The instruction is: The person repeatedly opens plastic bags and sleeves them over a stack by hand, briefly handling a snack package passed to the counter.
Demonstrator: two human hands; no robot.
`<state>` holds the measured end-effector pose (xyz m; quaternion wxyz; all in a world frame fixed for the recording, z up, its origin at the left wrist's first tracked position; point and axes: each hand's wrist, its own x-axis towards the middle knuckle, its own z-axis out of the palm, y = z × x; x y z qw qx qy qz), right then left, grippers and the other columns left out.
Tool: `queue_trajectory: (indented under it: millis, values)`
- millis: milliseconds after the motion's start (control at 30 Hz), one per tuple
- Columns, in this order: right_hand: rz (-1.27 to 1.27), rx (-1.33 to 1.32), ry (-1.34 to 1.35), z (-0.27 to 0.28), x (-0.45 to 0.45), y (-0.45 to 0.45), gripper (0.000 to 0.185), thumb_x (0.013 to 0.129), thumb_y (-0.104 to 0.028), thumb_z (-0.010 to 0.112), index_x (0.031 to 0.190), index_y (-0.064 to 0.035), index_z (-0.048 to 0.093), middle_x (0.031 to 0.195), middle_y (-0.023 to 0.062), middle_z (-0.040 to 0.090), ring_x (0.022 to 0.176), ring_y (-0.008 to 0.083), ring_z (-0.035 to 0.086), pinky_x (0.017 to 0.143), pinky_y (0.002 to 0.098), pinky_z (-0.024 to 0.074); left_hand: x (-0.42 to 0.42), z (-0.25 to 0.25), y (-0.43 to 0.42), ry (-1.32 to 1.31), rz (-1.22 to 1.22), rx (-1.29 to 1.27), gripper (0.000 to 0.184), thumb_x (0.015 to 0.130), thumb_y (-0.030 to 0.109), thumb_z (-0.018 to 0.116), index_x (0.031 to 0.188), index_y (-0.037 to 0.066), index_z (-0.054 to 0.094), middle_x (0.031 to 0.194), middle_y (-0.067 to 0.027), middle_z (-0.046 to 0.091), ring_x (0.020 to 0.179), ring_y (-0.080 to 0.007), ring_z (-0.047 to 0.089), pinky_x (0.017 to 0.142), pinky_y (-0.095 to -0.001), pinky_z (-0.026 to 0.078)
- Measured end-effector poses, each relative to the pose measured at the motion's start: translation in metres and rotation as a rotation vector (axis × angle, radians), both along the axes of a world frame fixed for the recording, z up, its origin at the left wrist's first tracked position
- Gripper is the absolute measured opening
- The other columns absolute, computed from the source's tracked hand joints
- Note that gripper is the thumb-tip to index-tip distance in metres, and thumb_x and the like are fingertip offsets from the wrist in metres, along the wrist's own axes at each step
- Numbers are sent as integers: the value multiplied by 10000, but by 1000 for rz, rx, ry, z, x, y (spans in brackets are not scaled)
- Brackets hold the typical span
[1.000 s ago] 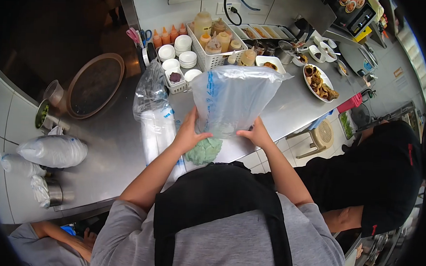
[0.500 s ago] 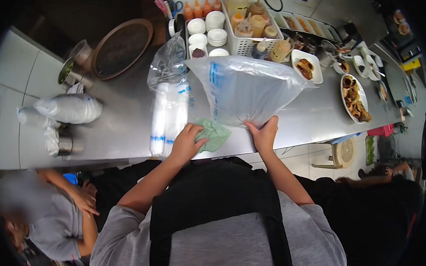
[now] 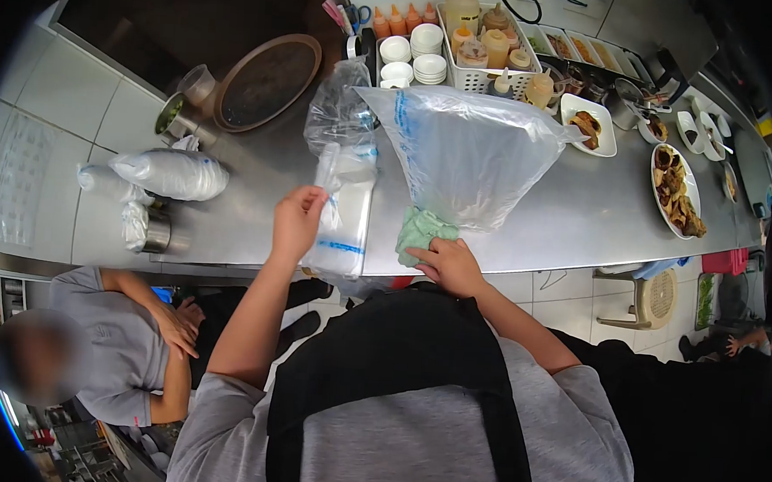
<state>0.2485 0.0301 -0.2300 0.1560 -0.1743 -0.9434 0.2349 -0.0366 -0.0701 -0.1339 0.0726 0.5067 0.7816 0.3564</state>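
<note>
My left hand (image 3: 296,226) is closed in a pinch at the left edge of a stack of folded clear plastic bags (image 3: 345,213) with blue print, lifting a bit of the plastic. Beneath the fingers of my right hand (image 3: 452,266) is a crumpled green cloth (image 3: 418,230), gripped near the counter's front edge. Just beyond the cloth, a large translucent plastic bag (image 3: 478,154) lies spread out, its narrow end by the cloth. Crinkled clear plastic (image 3: 336,107) sits at the far end of the folded stack.
Wrapped white stacks (image 3: 171,174) and a metal container (image 3: 157,232) stand left. Behind are a round brown tray (image 3: 268,82), white bowls (image 3: 427,41) and a basket (image 3: 480,77) of sauce bottles. A plate of cooked meat (image 3: 675,191) is right. A person (image 3: 119,340) is at lower left.
My left hand has left the green cloth and moved left to the folded bags. My right hand has gone from the large bag's end to the cloth. The view has shifted.
</note>
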Motion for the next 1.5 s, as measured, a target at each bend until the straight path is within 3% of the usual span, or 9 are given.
queue_trajectory:
  millis: [167, 333, 500, 733, 800, 1067, 1267, 1333, 1500]
  values:
    - [-58, -245, 116, 39, -21, 1, 440, 812, -274, 679, 1233, -185, 585, 908, 57, 539, 835, 249, 560, 726, 368, 431, 14, 107, -1, -642, -96, -9, 147, 939, 127, 573, 933, 1, 647, 795, 31, 619, 732, -19, 519, 658, -187, 418]
    - [-245, 27, 736, 179, -46, -5, 543, 797, -274, 709, 1277, -108, 515, 1189, 115, 534, 966, 283, 574, 785, 346, 460, 14, 140, -12, -791, -514, -177, 157, 947, 139, 560, 941, 7, 644, 832, 6, 636, 765, -46, 551, 708, -207, 439]
    - [-108, 30, 474, 240, -46, 4, 351, 799, -202, 721, 1112, -83, 615, 1050, 93, 621, 950, 255, 595, 819, 322, 454, -10, 165, -2, -1078, -949, -259, 146, 940, 84, 521, 1031, -5, 593, 911, -40, 637, 825, -95, 585, 748, -242, 455]
    - [-341, -247, 483, 256, -61, -3, 152, 826, -151, 710, 893, -24, 662, 777, 67, 653, 679, 164, 600, 608, 278, 448, -11, 192, 29, -959, -750, 323, 481, 821, 108, 573, 1276, -8, 471, 1211, -101, 554, 1011, -129, 546, 890, -267, 421]
    - [-364, -215, 455, 259, -66, -8, 170, 832, -180, 697, 880, -22, 659, 762, 92, 640, 671, 215, 596, 606, 308, 452, 2, 205, 29, -301, -790, 248, 674, 702, 156, 752, 1303, 33, 472, 1199, -95, 554, 1005, -135, 550, 877, -286, 430]
    - [-490, -238, 916, 273, -67, -22, 93, 830, -101, 677, 874, -20, 663, 803, 48, 664, 732, 168, 621, 683, 297, 489, 8, 185, 50, -516, -818, 167, 148, 813, 6, 699, 915, 6, 591, 825, -25, 621, 732, -59, 562, 639, -195, 442]
    - [-486, -476, 732, 272, -47, -25, 81, 820, -26, 656, 900, -23, 671, 872, 31, 674, 813, 136, 622, 748, 269, 485, 8, 177, 64, -690, -963, 253, 61, 886, 40, 634, 921, -7, 649, 847, -16, 624, 779, -61, 559, 683, -187, 434]
    - [-520, 0, 823, 267, -54, -22, 88, 818, -15, 656, 902, -28, 680, 850, 38, 672, 788, 139, 625, 704, 263, 489, 11, 177, 63, -656, -965, 241, 73, 893, 33, 619, 942, -3, 661, 882, -10, 636, 802, -50, 557, 704, -187, 434]
    - [-490, -89, 823, 274, -53, -23, 67, 822, -17, 654, 884, -28, 680, 819, 59, 666, 744, 156, 626, 669, 276, 490, 28, 175, 60, -728, -857, 170, 72, 902, 60, 619, 916, -4, 649, 843, 3, 619, 739, -42, 539, 674, -184, 428]
